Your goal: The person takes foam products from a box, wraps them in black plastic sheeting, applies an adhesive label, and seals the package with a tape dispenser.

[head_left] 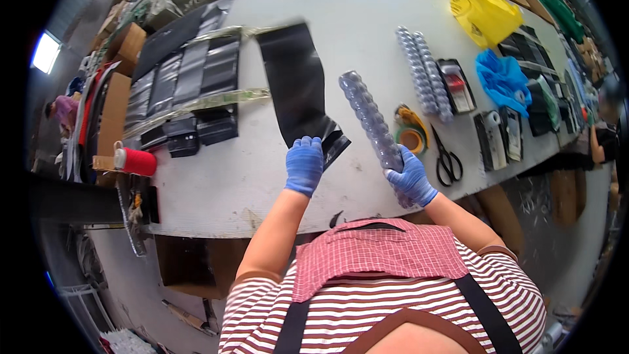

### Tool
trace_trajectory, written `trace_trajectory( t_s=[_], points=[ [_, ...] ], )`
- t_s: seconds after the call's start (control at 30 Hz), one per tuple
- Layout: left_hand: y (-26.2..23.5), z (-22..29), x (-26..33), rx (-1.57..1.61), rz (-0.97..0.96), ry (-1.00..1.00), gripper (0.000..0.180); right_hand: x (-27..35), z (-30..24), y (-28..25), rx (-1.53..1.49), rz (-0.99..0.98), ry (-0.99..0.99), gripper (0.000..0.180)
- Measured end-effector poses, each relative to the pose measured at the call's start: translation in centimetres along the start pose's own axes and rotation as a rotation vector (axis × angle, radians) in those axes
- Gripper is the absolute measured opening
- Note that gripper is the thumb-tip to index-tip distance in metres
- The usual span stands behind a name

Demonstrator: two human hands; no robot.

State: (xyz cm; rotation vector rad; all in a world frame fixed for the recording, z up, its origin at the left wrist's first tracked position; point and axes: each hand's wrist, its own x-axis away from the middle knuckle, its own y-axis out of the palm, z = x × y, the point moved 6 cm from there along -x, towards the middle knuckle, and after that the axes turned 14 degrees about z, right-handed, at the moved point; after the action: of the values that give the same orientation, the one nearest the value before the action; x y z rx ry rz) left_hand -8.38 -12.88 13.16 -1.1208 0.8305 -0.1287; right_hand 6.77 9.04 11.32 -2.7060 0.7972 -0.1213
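Gloves of blue cover both hands at the near edge of the white table (367, 33). Her left hand (304, 165) is closed over the near end of a long black bag (296, 85), which lies flat on the table and stretches away from her, its near end curled up under the fingers. Just right of the bag, her right hand (411, 177) is wrapped around the near end of a clear plastic strip of round cells (369, 118), lifted at an angle so its far end points out over the table. Right of that strip sit a roll of tape (412, 137) and, beyond it, black-handled scissors (447, 157). Farther back from the scissors lie two more strips of round cells (424, 72) side by side, and past them a heap of blue gloves (503, 80) and a yellow bag (483, 13). Left of the black bag, more black bags (187, 85) lie in overlapping rows, and at that side's near corner rests a red spool (135, 160).
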Motion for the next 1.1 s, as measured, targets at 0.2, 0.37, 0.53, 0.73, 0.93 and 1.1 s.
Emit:
trace_trajectory(
  t_s=[0.2, 0.37, 0.53, 0.73, 0.93, 1.1],
  points=[
    [10.4, 2.7, 3.9, 0.064, -0.242, -0.009, 0.027, 5.3, -0.1, -3.7, 0.221, -0.036, -0.220, 0.070],
    [11.2, 2.0, 2.1, 0.418, -0.517, -0.101, 0.017, 8.1, 4.9, -3.6, 0.422, -0.244, -0.227, 0.078],
    [12.4, -3.8, 4.2, 0.814, -0.313, -0.630, 0.025, 8.6, 4.9, -3.7, 0.624, -0.330, -0.219, 0.077],
    [5.9, 2.1, 1.4, 0.497, 0.028, 0.091, 0.014, 7.5, 3.4, -3.0, -0.145, -0.532, 0.575, 0.064],
    [3.4, 3.2, 1.2, 0.179, 0.229, 0.002, 0.043, 8.1, 6.6, -1.5, -0.328, -0.512, 0.800, 0.061],
    [9.4, -3.7, 4.3, 0.432, -0.076, -1.021, 0.079, 6.7, 3.8, -0.2, -0.105, -0.452, 0.543, 0.066]
  ],
)
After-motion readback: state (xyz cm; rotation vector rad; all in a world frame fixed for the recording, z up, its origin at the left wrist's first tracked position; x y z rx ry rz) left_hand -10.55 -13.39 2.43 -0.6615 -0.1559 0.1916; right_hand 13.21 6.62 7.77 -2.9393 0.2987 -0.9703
